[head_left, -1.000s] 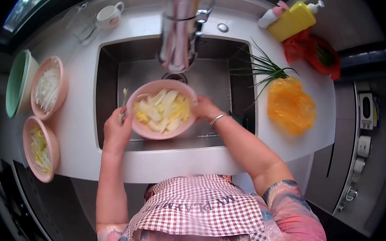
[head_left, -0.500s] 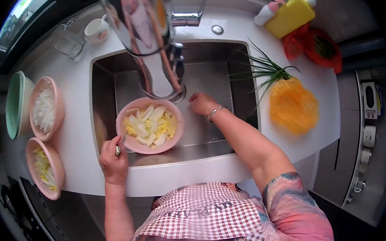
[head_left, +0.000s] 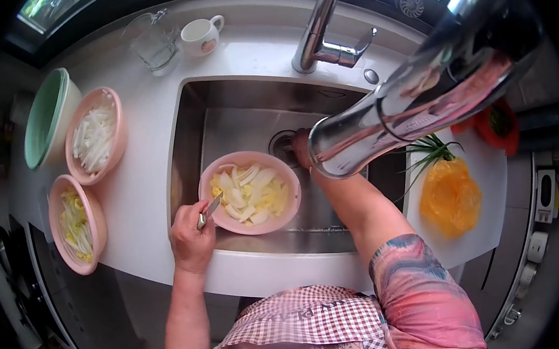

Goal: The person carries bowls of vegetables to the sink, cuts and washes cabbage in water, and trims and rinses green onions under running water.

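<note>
My left hand (head_left: 192, 237) is closed round a small knife (head_left: 212, 207), its blade pointing up and to the right at the rim of a pink bowl (head_left: 257, 229). Cut pale cabbage pieces (head_left: 248, 193), white and yellow, lie in that bowl, which sits in the steel sink (head_left: 236, 122). Right of the bowl, my right hand (head_left: 301, 148) reaches down beside the round drain (head_left: 282, 145). Part of this hand is behind the shiny tap spout (head_left: 349, 146), and its fingers cannot be made out.
On the left counter stand a pink basket of white strips (head_left: 96, 140), another of shredded cabbage (head_left: 77, 226) and green-rimmed bowls (head_left: 45, 121). A glass jug (head_left: 154, 46) and cup (head_left: 200, 36) are behind. Right are green stalks (head_left: 432, 152) and an orange bag (head_left: 451, 197).
The view has shifted, so the sink and bowl appear further right, and the spout much further right. My right hand has moved nearer the bowl and drain. My left hand still holds the knife.
</note>
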Demonstrator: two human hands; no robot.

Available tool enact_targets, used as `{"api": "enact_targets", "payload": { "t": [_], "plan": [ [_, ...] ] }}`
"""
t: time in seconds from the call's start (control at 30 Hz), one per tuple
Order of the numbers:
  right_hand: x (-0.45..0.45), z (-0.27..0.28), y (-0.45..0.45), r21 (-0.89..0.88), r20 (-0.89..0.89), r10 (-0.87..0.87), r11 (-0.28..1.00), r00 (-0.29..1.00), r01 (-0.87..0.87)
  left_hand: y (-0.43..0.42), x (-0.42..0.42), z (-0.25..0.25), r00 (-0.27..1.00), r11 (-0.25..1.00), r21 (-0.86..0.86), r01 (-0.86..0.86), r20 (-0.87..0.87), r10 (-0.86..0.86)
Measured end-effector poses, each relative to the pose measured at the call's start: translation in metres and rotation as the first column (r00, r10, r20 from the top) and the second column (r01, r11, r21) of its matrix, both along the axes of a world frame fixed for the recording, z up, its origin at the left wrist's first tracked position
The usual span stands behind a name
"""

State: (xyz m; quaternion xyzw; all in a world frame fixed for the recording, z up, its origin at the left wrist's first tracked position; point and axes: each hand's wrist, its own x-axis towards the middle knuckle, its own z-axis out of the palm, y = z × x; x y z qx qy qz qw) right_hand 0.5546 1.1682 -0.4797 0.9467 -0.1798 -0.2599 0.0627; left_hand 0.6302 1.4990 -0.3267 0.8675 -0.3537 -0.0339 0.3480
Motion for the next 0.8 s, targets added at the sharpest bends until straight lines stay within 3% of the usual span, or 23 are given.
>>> {"api": "enact_targets", "payload": {
  "t": [0.03, 0.17, 0.2, 0.3, 0.33, 0.37, 0.43, 0.57, 0.67, 0.7, 0.8],
  "plan": [
    [-0.004, -0.032, -0.006, -0.027, 0.113, 0.018, 1.0, 0.993, -0.015, 0.0, 0.0, 0.0, 1.0, 1.0, -0.007, -0.007, 0.001, 0.007],
    [-0.007, -0.042, -0.021, 0.125, 0.206, -0.215, 0.973, 0.955, 0.192, 0.003, 0.001, 0.0, 1.0, 0.999, -0.043, -0.009, -0.015, 0.009],
    [-0.014, -0.031, -0.023, 0.233, 0.241, -0.315, 0.937, 0.918, 0.26, 0.003, 0.001, -0.001, 1.0, 0.999, -0.049, -0.008, -0.013, 0.008],
    [-0.032, 0.005, -0.029, 0.58, 0.262, -0.62, 0.713, 0.739, 0.393, 0.005, 0.002, 0.0, 1.0, 0.998, -0.053, -0.015, -0.024, 0.014],
    [-0.037, 0.012, -0.029, 0.7, 0.231, -0.72, 0.59, 0.654, 0.402, 0.005, 0.002, 0.001, 0.999, 0.998, -0.052, -0.018, -0.031, 0.016],
    [-0.047, 0.018, -0.028, 0.77, 0.272, -0.738, 0.552, 0.617, 0.32, 0.005, 0.002, 0.001, 0.999, 0.998, -0.055, -0.017, -0.03, 0.015],
    [-0.051, 0.051, -0.016, 0.868, 0.076, -0.836, 0.324, 0.544, 0.377, 0.006, 0.002, 0.002, 1.0, 0.998, -0.056, -0.012, -0.024, 0.011],
    [-0.061, 0.09, 0.023, 0.946, -0.096, -0.75, 0.136, 0.655, 0.293, 0.007, 0.002, 0.0, 1.0, 0.997, -0.07, -0.011, -0.023, 0.009],
    [-0.062, 0.101, 0.045, 0.922, -0.072, -0.586, 0.27, 0.807, 0.278, 0.011, 0.001, 0.0, 1.0, 0.998, -0.064, -0.014, -0.017, 0.013],
    [-0.057, 0.108, 0.05, 0.854, 0.017, -0.562, 0.439, 0.827, 0.28, 0.012, 0.001, -0.001, 1.0, 0.998, -0.065, -0.013, -0.016, 0.012],
    [-0.046, 0.091, 0.042, 0.885, 0.365, -0.786, 0.459, 0.498, 0.074, 0.011, 0.002, -0.004, 1.0, 0.996, -0.09, -0.009, -0.006, 0.008]
  ]
}}
